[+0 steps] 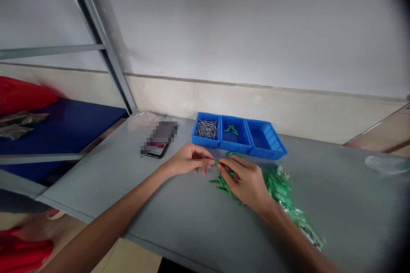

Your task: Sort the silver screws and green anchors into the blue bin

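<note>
My left hand (pixel 188 160) and my right hand (pixel 245 181) meet over the grey table (pixel 179 217), fingers pinched together on a small green plastic plug (pixel 218 162). Whether a screw is also between the fingers I cannot make out. Loose green plugs (pixel 221 185) lie under my right hand. Just right of them sits a clear bag of green plugs (pixel 280 187). Behind the hands stand three joined blue bins (pixel 238 136): the left one holds metal screws (pixel 206 129), the middle one a few green plugs (pixel 231 129), the right one looks bare.
A phone (pixel 157 147) lies on the table left of the bins. A grey metal rack post (pixel 102 42) rises at the left, with a blue shelf (pixel 67 126) and a red bag (pixel 22 94). Clear plastic (pixel 386 164) sits at far right.
</note>
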Tool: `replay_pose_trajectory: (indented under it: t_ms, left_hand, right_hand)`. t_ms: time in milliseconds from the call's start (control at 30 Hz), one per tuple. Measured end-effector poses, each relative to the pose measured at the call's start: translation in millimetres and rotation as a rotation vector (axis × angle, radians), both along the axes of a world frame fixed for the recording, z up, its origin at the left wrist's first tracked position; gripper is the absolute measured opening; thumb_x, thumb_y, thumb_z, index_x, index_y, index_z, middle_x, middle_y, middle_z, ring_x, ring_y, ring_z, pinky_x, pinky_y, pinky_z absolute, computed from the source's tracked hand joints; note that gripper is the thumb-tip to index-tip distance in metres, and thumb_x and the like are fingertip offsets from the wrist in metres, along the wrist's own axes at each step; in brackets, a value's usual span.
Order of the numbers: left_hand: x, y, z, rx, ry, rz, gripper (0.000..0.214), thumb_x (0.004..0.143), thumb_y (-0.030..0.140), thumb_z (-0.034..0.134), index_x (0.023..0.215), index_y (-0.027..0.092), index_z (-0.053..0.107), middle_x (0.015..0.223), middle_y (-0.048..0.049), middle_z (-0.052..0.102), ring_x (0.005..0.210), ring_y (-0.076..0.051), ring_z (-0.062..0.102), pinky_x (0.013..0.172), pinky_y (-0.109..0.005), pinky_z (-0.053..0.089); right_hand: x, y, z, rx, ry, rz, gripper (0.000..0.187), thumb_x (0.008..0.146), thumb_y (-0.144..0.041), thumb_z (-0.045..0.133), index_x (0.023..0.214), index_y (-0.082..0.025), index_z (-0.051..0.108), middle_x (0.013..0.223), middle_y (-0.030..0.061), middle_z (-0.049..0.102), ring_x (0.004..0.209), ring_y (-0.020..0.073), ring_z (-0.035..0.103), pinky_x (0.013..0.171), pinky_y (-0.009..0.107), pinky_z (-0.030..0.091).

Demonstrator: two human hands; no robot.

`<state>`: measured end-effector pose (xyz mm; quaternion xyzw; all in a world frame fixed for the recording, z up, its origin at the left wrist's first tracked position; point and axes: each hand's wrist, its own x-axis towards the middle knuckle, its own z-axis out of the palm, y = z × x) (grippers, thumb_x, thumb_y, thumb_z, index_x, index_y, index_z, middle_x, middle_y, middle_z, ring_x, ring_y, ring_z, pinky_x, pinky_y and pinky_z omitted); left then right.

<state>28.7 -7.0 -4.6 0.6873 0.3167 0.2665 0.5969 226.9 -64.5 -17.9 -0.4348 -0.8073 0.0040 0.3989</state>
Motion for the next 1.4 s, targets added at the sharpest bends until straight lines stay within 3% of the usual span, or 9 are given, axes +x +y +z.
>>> replay_pose_trajectory:
  t_ms: [1400]
  left_hand:
    - [0.8,0.2,0.6,-0.021,0.027,-0.046,0.023,0.079,0.032,0.066,0.087,0.011,0.069,0.075,-0.0066,0.067,0.058,-0.01,0.061,0.046,-0.018,0.041]
  right_hand:
    - [-0.4,-1.0,2.0,-0.014,-0.008,0.001,0.016,0.088,-0.019,0.052,0.091,-0.017,0.067,0.077,0.0032,0.065,0.055,0.0106,0.056,0.051,0.024,0.042]
